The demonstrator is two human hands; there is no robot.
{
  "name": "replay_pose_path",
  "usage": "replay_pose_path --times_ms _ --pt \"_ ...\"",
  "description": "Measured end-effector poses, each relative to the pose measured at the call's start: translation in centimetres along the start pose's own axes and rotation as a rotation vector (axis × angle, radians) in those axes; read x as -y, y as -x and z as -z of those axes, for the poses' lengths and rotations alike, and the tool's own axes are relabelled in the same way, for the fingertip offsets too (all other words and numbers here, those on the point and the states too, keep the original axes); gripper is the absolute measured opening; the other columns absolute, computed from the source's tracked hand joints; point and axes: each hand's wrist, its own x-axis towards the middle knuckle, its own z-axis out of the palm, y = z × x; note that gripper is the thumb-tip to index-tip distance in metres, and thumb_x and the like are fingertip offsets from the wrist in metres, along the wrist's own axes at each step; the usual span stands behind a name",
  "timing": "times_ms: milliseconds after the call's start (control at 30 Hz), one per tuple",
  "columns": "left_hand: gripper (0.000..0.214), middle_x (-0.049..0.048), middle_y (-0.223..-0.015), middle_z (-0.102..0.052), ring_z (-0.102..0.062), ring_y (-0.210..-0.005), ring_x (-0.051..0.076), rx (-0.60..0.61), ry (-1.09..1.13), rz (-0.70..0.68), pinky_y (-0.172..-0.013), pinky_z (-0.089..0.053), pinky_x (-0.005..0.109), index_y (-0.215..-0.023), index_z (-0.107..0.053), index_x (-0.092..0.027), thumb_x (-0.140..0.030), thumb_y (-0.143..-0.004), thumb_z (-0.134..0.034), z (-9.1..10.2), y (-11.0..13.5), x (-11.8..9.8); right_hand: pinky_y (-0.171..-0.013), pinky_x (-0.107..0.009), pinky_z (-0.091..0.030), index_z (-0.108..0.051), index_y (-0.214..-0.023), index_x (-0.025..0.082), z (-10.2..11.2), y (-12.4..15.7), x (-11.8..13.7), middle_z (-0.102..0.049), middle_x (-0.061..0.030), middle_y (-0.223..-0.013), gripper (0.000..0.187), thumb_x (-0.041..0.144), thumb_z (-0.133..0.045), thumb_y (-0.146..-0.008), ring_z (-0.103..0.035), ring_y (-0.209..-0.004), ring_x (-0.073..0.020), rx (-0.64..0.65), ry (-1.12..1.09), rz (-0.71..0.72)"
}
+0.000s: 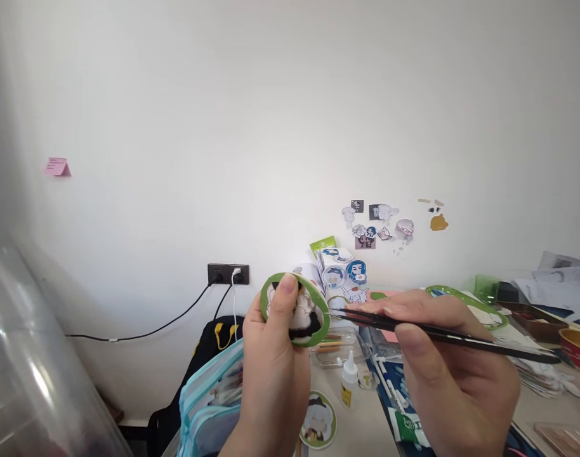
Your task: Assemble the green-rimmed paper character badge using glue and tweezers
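My left hand point(271, 368) is raised in front of me and grips a round green-rimmed badge point(297, 311) with a cartoon figure on it, the thumb pressed on its face. My right hand point(449, 374) pinches black tweezers point(442, 331) that run from the far right to a tip touching the badge's right edge. A second, similar green-edged cartoon sticker point(317, 426) lies flat on the white table point(361, 431) below my hands. A small glue bottle point(349, 379) with a white nozzle stands just beyond that sticker.
A blue-trimmed clear pouch point(209, 406) and a black bag point(214, 339) sit at the left. Sticker boxes point(340, 270), a clear tray point(332, 349), a green hoop point(466, 301), papers and a red bowl point(578, 346) crowd the back and right. Cables run from a wall socket point(228, 274).
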Motion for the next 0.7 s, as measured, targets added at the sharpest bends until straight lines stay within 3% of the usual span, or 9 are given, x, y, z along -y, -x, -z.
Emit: replay_pose_path --times_ms 367,467,700 --pt "0.021 -0.0054 -0.061 -0.068 -0.064 -0.055 0.005 0.012 0.038 0.063 -0.059 -0.052 0.009 -0.066 -0.07 -0.017 -0.025 -0.061 -0.089 -0.34 -0.03 -0.04 -0.074 -0.029 -0.061 -0.071 -0.098 0.025 0.45 -0.66 -0.08 -0.074 -0.0009 -0.086 0.022 0.008 -0.06 -0.089 -0.071 -0.081 -0.0167 0.074 -0.014 -0.033" --pt "0.021 -0.005 -0.06 -0.069 -0.064 -0.054 0.005 0.018 0.027 0.035 -0.058 -0.052 0.01 -0.065 -0.07 -0.017 -0.024 -0.062 -0.089 -0.31 -0.02 -0.01 -0.071 -0.03 -0.062 -0.072 -0.094 0.024 0.46 -0.68 -0.05 -0.073 -0.0023 -0.083 0.019 0.009 -0.062 -0.088 -0.07 -0.08 -0.0178 0.065 -0.001 -0.051" --pt "0.02 -0.0053 -0.059 -0.071 -0.064 -0.053 0.004 0.048 -0.033 -0.041 -0.058 -0.051 0.008 -0.064 -0.071 -0.019 -0.027 -0.062 -0.089 -0.05 -0.1 -0.1 -0.069 -0.03 -0.066 -0.072 -0.095 0.024 0.15 -0.54 -0.13 -0.07 -0.0016 -0.084 0.018 0.013 -0.058 -0.093 -0.072 -0.078 -0.0168 0.077 -0.201 -0.187"
